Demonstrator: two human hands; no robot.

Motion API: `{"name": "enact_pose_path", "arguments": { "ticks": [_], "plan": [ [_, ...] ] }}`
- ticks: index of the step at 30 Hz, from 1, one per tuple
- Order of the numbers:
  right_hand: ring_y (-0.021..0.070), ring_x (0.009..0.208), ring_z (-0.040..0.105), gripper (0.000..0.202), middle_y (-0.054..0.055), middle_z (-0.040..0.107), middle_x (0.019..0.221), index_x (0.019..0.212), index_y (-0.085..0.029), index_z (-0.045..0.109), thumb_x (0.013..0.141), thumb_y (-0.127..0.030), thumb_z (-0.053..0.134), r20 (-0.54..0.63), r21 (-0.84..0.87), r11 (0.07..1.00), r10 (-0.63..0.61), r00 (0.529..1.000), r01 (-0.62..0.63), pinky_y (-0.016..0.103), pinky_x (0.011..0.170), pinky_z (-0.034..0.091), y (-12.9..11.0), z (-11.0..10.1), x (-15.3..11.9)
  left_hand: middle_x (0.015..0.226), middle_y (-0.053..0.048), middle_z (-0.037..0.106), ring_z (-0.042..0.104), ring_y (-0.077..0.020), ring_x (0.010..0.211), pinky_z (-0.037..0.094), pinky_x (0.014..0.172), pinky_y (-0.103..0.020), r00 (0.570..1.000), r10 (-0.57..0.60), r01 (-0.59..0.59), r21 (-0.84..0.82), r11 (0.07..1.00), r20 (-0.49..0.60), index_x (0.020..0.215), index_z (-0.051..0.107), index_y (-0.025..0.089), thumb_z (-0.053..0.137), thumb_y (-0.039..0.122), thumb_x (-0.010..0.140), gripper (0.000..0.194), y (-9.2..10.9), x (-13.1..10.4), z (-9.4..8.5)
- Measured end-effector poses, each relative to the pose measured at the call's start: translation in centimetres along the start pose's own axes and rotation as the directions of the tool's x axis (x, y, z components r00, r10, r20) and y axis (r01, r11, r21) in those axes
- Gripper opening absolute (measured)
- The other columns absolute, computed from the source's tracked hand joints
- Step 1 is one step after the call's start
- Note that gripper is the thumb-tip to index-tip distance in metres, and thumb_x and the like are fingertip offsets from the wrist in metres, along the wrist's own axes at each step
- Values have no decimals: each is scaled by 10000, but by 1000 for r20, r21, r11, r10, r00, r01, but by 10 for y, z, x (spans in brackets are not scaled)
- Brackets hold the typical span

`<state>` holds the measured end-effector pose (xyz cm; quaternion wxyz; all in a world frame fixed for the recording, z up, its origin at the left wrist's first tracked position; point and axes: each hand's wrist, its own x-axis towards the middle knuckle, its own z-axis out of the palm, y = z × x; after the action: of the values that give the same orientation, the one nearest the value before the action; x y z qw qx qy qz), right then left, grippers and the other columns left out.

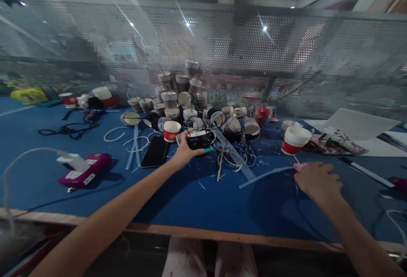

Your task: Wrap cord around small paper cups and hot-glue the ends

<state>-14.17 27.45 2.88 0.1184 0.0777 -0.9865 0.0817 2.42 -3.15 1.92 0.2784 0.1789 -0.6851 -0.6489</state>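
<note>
Black cup sits in the left hand, near the middle of the blue table, in front of a heap of little cups; the hand is curled round it, with the thumb along the near side and the fingers by the left side; it is likely held this way so that it does not roll and its top faces up; I cannot tell if its bottom touches the table.

The right hand is well off to the right, bent over a pink tool; the fingers look pinched on it, but they hide most of it, so I cannot tell how tight they are; a long clear stick pokes out from the pink end toward the left; the tool may be there because it is easy to reach. A stack of paper cups stands behind it, maybe to be handy too; a phone lies flat to the left of the black cup, perhaps to leave room in front.
</note>
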Motion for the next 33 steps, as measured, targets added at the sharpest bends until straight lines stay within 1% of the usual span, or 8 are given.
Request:
{"name": "enact_pose_path", "arguments": {
  "ticks": [4,9,14,20,24,28,30,33],
  "plan": [
    [465,992,447,423,330,468,1035,1056,17,488,743,-257,410,-112,-111,955,-288,951,276,525,676,400,-54,-29,-12,1109,-60,474,493,-232,1054,444,879,-412,999,-54,54,-97,994,6,1100,344,240,772,193,470,763,-1,1,0],
    [285,928,518,386,185,562,937,904,-101,556,844,-401,320,94,248,696,-710,698,674,397,774,408,-145,-12,16,1033,-33,517,534,-191,981,450,877,-390,997,-55,63,-209,976,46,1072,366,232,766,143,482,718,-6,3,-1],
    [353,1014,493,514,261,548,1019,1035,-4,503,671,-337,647,234,222,756,-655,719,616,368,755,401,-195,26,34,997,-19,549,561,-175,932,466,862,-382,996,-73,86,-298,951,55,1042,394,224,772,117,470,694,-5,3,-3],
    [171,608,553,309,61,595,635,684,-126,595,720,-432,573,236,470,633,-761,604,615,264,546,385,-187,9,51,972,-21,575,582,-185,923,458,872,-402,996,-86,81,-407,910,7,1001,433,212,758,96,492,615,-2,6,-5],
    [144,645,523,298,36,583,684,685,-146,575,769,-425,509,-173,646,371,-780,602,667,267,605,391,-173,-40,65,947,-31,582,591,-189,892,460,860,-405,996,-88,87,-450,889,19,991,444,200,747,89,505,583,-4,7,-5],
    [159,763,518,254,54,571,831,770,-173,573,803,-409,484,-532,539,285,-615,582,793,290,665,398,-154,-91,65,969,-18,564,585,-173,884,469,834,-387,995,-74,95,-451,888,65,1028,430,220,733,66,512,618,-5,5,-5],
    [145,706,516,208,47,577,806,839,-186,575,818,-371,481,-488,505,279,-688,537,817,284,640,398,-143,-101,58,962,-7,557,581,-160,864,480,804,-370,993,-73,105,-431,896,91,1042,422,236,727,69,525,623,-6,4,-4],
    [113,565,498,243,18,603,750,1045,-213,523,855,-326,420,-169,626,264,-873,457,734,258,552,389,-131,-89,44,936,-8,555,575,-153,840,484,774,-346,986,-39,101,-399,911,160,1029,428,226,731,102,537,591,-11,3,-2]
  ]
}}
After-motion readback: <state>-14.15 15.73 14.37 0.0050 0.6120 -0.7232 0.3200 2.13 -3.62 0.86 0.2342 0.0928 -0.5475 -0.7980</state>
